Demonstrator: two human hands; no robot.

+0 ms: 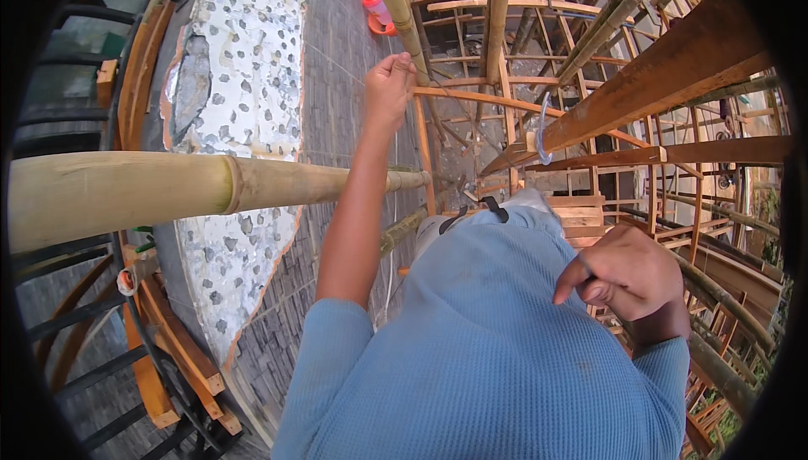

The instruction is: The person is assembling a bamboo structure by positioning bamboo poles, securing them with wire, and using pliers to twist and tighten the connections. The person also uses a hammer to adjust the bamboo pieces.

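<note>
My left hand [390, 90] is raised ahead of me, closed with the thumb against the fingers, close beside an upright bamboo pole [396, 5]. Whatever it may hold is too small or hidden to make out. Below it, my left forearm crosses in front of a thick horizontal bamboo pole [126, 195]. At the right, my right hand [633, 273] is bent down in front of my blue shirt, its fingers curled and the index finger pointing lower left. Its palm is hidden, so I cannot see if anything is inside.
Bamboo and timber scaffolding surrounds me, with a deep drop showing through it. A large wooden beam [656, 64] slants at the right. At the left are a grey tiled wall [337, 73], a chipped white patch [252, 56] and black metal bars. A red-pink container [376, 9] is beyond my left hand.
</note>
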